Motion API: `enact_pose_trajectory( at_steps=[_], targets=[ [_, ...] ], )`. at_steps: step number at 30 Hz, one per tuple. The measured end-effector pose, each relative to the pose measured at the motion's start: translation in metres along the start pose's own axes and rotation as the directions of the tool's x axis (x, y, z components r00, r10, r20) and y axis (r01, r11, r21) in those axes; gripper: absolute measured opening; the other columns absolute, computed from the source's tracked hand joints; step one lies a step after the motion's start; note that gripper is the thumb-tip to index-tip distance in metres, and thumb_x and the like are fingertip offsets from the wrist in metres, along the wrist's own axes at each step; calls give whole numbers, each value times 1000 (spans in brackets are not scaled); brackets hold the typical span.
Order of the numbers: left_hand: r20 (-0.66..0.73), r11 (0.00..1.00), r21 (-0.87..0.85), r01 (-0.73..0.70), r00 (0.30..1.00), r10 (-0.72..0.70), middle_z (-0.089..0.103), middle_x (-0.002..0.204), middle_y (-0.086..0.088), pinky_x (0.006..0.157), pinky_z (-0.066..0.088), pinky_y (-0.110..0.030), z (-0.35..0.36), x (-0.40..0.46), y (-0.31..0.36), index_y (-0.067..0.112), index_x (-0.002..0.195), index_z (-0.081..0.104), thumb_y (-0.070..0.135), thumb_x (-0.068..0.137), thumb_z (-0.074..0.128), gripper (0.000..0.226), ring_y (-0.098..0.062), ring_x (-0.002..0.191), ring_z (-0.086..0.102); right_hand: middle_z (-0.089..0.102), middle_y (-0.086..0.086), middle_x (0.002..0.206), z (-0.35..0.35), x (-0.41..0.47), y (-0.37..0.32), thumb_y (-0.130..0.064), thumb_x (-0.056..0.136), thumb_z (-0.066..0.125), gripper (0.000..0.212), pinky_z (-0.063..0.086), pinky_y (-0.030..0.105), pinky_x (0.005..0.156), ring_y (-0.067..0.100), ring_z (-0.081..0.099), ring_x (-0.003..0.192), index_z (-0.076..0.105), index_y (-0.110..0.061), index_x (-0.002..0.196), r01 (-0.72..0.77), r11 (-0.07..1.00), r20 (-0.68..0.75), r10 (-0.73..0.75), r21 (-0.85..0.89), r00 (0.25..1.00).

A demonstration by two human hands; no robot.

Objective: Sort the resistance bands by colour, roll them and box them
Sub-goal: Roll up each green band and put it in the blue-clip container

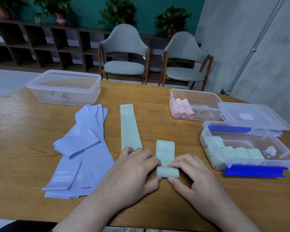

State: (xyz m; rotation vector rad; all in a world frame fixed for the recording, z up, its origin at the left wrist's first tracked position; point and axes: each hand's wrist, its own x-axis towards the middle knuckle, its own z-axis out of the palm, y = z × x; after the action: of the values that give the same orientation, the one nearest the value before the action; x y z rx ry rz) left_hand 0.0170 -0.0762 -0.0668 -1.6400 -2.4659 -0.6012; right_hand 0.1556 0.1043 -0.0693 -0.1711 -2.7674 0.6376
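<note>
Even, soft indoor light; glare on table [12, 104] at left. Wide-angle bending at edges; slight overall softness, faint shadows.

Wooden surface [157, 97]. Behind it: two grey chairs [124, 52] [184, 61], dark cubby shelf [40, 47], four potted plants [172, 20] on top.

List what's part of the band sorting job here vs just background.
Job: half-rolled green band in both hands' grip (left hand, right hand), flat green band, purple bands, green box, pink box, empty box.
Background: chairs, plants, shelving.
</note>
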Motion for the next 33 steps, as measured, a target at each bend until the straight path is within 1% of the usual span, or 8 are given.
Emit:
enact_pose_trajectory(
  at_steps=[4, 6, 12, 17, 22, 26, 28, 33],
  targets=[
    [-4, 1000, 6, 1, 1000, -1, 57, 105, 18, 92, 40, -32, 0, 0, 0, 36, 108, 61, 55, 90, 49, 29, -7, 98, 53, 47, -32, 113, 0, 1, 0, -56, 86, 53, 31, 42, 24, 96, -2, 47, 116, 60, -41, 112, 7, 1000, -3, -7, 1, 1000],
    [-6, 1000, 5, 3, 1000, -3, 57, 105, 18, 93, 40, -32, 0, 0, 0, 36, 109, 61, 55, 90, 49, 29, -7, 99, 53, 48, -32, 113, 1, 1, 1, -56, 87, 53, 29, 43, 25, 96, -2, 47, 116, 59, -41, 111, 10, 1000, -4, -10, 4, 1000],
    [8, 1000, 4, 2, 1000, -3, 56, 106, 19, 94, 39, -32, 0, 0, 0, 37, 111, 58, 56, 90, 47, 30, -6, 102, 51, 47, -33, 113, 1, 1, 1, -59, 89, 50, 33, 42, 24, 95, 1, 48, 117, 62, -40, 113, 3, 1000, -8, -3, 9, 1000],
    [9, 1000, 3, 5, 1000, -5, 56, 107, 18, 94, 39, -32, 1, 0, 0, 36, 111, 60, 56, 91, 47, 31, -6, 102, 52, 46, -34, 115, 0, 1, 1, -59, 87, 51, 32, 40, 21, 95, -2, 46, 118, 58, -42, 113, 0, 1000, 8, 0, -5, 1000],
    [4, 1000, -4, 9, 1000, -9, 56, 107, 19, 95, 38, -31, 0, 0, 0, 37, 112, 57, 57, 89, 49, 31, -5, 102, 52, 45, -34, 114, 0, 1, 0, -61, 89, 46, 35, 39, 19, 94, -1, 46, 117, 60, -41, 114, -4, 1000, 7, 4, -10, 1000],
    [3, 1000, -6, 5, 1000, -5, 56, 106, 19, 93, 39, -31, 1, 0, -1, 36, 111, 59, 56, 91, 47, 30, -6, 100, 52, 46, -33, 115, -1, 1, 0, -61, 87, 49, 37, 39, 18, 96, -1, 46, 119, 60, -40, 115, -15, 1000, 10, 15, 0, 1000],
    [-2, 1000, -8, 6, 1000, -6, 56, 105, 19, 92, 40, -31, 1, 0, 0, 36, 110, 60, 55, 91, 47, 30, -6, 100, 53, 47, -33, 115, -1, 1, 0, -60, 86, 51, 34, 39, 18, 95, 0, 46, 119, 59, -41, 113, -17, 1000, 11, 17, 4, 1000],
    [-1, 1000, -19, 14, 1000, -14, 57, 109, 20, 95, 39, -30, 1, -1, -1, 36, 116, 59, 57, 89, 51, 35, -4, 103, 53, 47, -32, 113, 0, 0, 0, -60, 89, 47, 33, 40, 19, 94, -1, 47, 117, 61, -41, 113, -12, 1000, -4, 12, 2, 1000]
  ],
)
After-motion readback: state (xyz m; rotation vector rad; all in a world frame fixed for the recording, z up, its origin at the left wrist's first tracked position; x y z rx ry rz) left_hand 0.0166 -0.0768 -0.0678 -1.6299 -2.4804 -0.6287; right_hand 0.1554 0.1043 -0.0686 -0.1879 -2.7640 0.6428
